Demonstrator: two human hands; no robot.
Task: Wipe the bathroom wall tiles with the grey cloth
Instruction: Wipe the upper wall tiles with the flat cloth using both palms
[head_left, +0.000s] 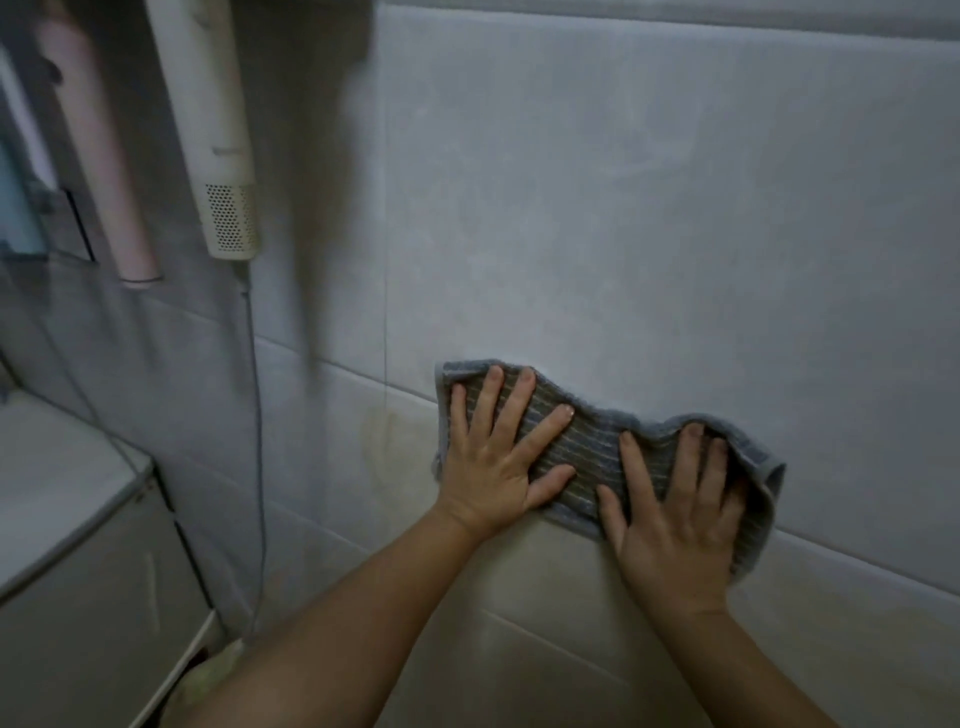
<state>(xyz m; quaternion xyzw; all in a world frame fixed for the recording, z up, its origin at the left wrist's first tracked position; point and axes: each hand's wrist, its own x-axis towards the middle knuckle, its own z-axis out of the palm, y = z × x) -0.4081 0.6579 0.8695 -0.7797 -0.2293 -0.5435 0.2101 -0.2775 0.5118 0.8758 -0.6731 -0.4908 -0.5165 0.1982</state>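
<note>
Both forearms reach in from the near edge to the wall tiles (649, 234), where the grey cloth (597, 447) lies flat across a grout line. Left hand (493, 462) is spread wide, palm and fingers pressing the cloth's left end; right hand (675, 519) is likewise open and flat on the right end, where the cloth's edge curls up beside it. Wiping looks under way. Next, the cloth likely needs sliding under even pressure, perhaps toward the yellowish stain (379, 431) just left. A white dryer (218, 156) hangs far left.
</note>
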